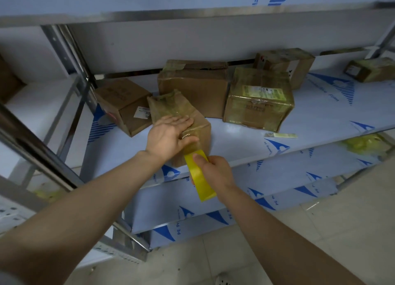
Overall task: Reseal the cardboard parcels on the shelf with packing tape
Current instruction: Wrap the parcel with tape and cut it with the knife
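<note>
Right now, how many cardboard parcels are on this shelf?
6 parcels: one under the left hand, one to its left, one behind it, one heavily taped, one behind that, one far right. More may be hidden.

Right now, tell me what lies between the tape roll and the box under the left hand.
Head view: only a short strip of tape, running from the tape roll up onto the box.

You face a steel shelf (320,118) whose boards wear white protective film printed with blue logos. A grey upright post (70,56) stands to the left of your fingers (181,121), an upper board (192,13) spans above them, and a lower board (277,188) lies beneath. Down and to the right of them, pale floor tiles (352,231) show dark specks. The light is dim and even.
</note>
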Tool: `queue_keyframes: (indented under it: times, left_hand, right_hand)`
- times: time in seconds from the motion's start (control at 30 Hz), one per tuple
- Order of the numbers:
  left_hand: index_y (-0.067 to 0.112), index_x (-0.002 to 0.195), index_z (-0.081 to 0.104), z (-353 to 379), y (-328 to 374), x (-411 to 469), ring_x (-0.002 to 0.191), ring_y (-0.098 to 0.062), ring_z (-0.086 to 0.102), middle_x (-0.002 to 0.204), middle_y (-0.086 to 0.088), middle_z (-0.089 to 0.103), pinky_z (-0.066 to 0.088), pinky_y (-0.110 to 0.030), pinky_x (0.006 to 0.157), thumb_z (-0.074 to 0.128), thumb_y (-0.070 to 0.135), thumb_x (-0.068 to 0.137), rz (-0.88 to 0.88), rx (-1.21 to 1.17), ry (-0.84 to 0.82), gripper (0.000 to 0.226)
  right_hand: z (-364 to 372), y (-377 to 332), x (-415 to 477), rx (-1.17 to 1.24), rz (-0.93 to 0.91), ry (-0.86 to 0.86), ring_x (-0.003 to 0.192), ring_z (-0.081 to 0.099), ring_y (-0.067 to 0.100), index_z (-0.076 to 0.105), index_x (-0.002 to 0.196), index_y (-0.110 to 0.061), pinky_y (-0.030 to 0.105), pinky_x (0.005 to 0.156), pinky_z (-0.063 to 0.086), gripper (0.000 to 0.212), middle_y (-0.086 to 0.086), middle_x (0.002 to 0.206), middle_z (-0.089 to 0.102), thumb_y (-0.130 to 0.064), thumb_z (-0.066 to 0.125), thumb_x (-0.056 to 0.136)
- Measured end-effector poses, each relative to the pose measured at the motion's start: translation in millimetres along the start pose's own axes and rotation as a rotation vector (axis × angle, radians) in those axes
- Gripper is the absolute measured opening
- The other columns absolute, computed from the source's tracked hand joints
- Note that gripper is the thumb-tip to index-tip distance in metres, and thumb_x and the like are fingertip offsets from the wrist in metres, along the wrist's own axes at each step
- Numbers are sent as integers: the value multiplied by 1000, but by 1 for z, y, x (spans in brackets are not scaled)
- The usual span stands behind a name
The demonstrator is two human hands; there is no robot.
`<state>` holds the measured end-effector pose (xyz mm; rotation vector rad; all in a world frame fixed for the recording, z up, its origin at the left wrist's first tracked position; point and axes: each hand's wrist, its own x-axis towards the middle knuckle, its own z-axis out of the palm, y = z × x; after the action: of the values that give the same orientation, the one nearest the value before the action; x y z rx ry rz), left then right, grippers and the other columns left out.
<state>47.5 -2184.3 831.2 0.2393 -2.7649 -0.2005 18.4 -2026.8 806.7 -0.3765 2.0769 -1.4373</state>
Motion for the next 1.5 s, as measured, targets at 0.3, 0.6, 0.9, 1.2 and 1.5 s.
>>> queue_keyframes:
  times: [0.3,0.6,0.9,1.2,1.5]
  left_hand:
    - [5,110,71,4,-6,0,100,-31,68,111,-14,69,47,-47,94,30,64,91,109,72,63,74]
    - [20,146,36,-9,3,-2,142,-33,21,152,-12,32,0,-49,115,44,55,86,-45,101,-71,71]
    - [3,111,58,5,83,-41,88,-29,60,99,-15,60,52,-38,83,66,45,81,-1460,-1291,141,52]
    - [6,128,51,11,93,-24,75,-29,63,101,-18,63,55,-39,60,51,25,97,-1416,-1413,239,36]
    - [4,131,48,22,104,-8,98,-32,57,122,-19,58,46,-44,83,58,24,93,-1488,-1198,369,44]
  right_hand:
    - [6,-3,14,88,90,-30,90,67,35,70,87,-11,51,87,54,61,17,92,71,-67,59,66]
    - [-9,-7,4,185,235,-132,97,63,38,62,96,-14,48,92,49,43,20,104,65,-37,67,60]
    - [-29,-9,14,109,77,-219,75,64,26,65,83,-9,31,67,53,13,14,86,68,-20,72,84]
    - [-121,16,62,-374,-254,76,101,59,34,67,103,0,35,83,45,27,21,111,64,-18,46,99]
    - [-243,57,127,-1105,-208,177,114,52,36,54,117,5,41,91,46,29,21,121,52,2,53,88]
